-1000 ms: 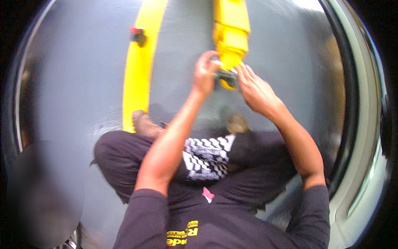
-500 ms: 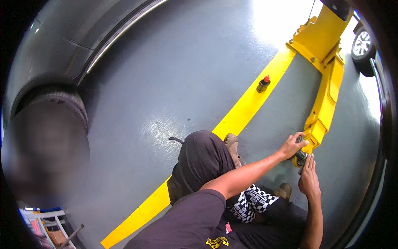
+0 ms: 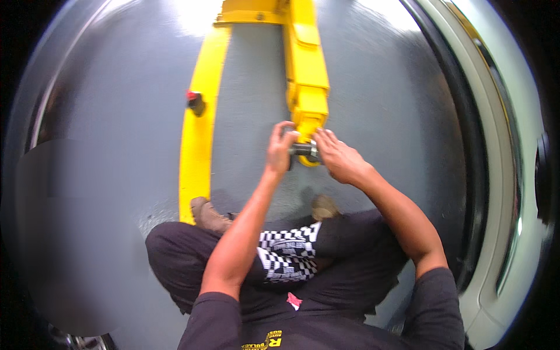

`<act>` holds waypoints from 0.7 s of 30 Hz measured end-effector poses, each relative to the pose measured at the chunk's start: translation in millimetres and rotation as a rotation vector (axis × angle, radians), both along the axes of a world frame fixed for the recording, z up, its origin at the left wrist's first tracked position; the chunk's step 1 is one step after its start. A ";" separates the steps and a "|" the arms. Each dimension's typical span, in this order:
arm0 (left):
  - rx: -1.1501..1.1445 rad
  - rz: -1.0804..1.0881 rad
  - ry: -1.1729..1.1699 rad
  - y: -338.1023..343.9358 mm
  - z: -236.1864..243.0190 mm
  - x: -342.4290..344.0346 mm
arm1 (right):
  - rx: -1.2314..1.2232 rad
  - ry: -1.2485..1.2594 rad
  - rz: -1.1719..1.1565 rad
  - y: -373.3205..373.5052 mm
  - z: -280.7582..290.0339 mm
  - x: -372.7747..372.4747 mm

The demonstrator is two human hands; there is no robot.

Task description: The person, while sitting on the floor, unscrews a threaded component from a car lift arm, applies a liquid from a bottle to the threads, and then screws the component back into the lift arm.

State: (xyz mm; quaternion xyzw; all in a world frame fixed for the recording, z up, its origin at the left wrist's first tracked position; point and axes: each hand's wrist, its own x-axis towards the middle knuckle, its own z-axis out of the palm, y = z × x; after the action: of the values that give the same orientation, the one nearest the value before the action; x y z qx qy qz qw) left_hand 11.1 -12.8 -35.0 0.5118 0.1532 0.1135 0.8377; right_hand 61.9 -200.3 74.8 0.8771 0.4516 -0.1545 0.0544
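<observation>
A yellow lift arm (image 3: 305, 70) runs down the grey floor from the top of the view. At its near end sits a round dark pad (image 3: 305, 150). My left hand (image 3: 281, 149) grips the pad's left side with curled fingers. My right hand (image 3: 337, 157) rests on its right side, fingers spread over it. Most of the pad is hidden between the two hands. I am crouched, with my knees and brown shoes (image 3: 209, 214) just below the hands.
A yellow painted stripe (image 3: 198, 128) runs along the floor left of the arm, with a small red and black object (image 3: 194, 101) beside it. A white vehicle body (image 3: 496, 175) curves along the right. A black-and-white checkered cloth (image 3: 286, 254) lies on my lap.
The view has swung back from the left, so the lift arm is centred again. Both hands stay on the pad at the arm's end.
</observation>
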 end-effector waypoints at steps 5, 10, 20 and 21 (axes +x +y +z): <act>0.147 -0.027 0.120 11.9 10.4 -13.4 | -0.042 -0.064 -0.094 12.0 15.2 -46.5; 0.069 -0.052 0.116 4.0 22.8 -12.2 | 0.019 -0.045 0.011 2.5 0.5 1.2; 0.089 -0.012 0.116 8.4 19.1 -11.2 | -0.085 -0.109 -0.055 12.6 14.2 -14.4; 0.121 0.002 0.111 8.7 15.7 -10.1 | -0.175 -0.115 -0.032 14.2 16.3 -8.6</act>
State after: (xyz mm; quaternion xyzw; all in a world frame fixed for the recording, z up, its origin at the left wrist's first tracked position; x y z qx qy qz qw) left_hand 1.1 -4.1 -19.3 0.5668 0.1927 0.0947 0.7954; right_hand 53.3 -186.0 91.1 0.8835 0.4184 -0.1438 0.1541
